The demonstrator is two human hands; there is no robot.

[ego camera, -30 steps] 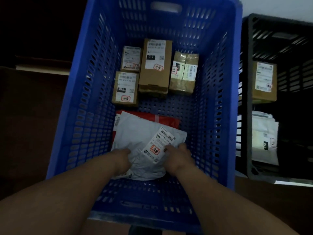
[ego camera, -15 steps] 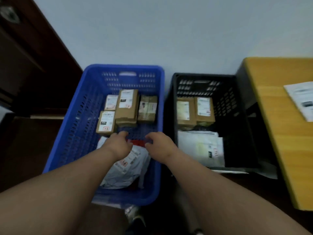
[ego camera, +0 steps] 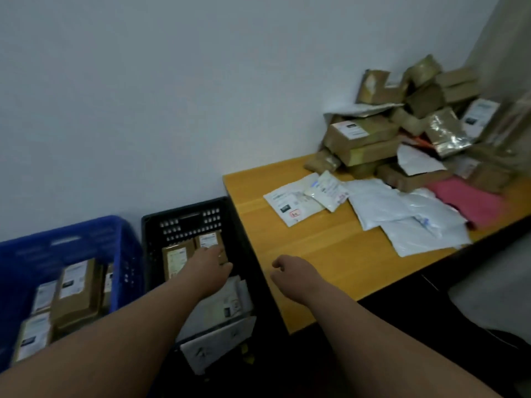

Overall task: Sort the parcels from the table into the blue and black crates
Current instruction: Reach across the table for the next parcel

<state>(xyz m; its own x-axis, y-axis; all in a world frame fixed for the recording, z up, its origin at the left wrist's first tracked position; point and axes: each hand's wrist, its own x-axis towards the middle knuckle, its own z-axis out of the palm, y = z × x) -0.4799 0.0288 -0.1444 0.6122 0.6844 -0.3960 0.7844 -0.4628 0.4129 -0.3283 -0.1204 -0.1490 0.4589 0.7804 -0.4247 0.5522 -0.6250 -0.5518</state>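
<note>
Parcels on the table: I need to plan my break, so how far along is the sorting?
Done: several boxes lie in the blue crate and black crate. In hand: nothing; left hand and right hand hold no parcel. Left: the box pile and mailers on the table.

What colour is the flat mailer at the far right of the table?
Pink, beside the white mailers; the head view shows it.
</note>
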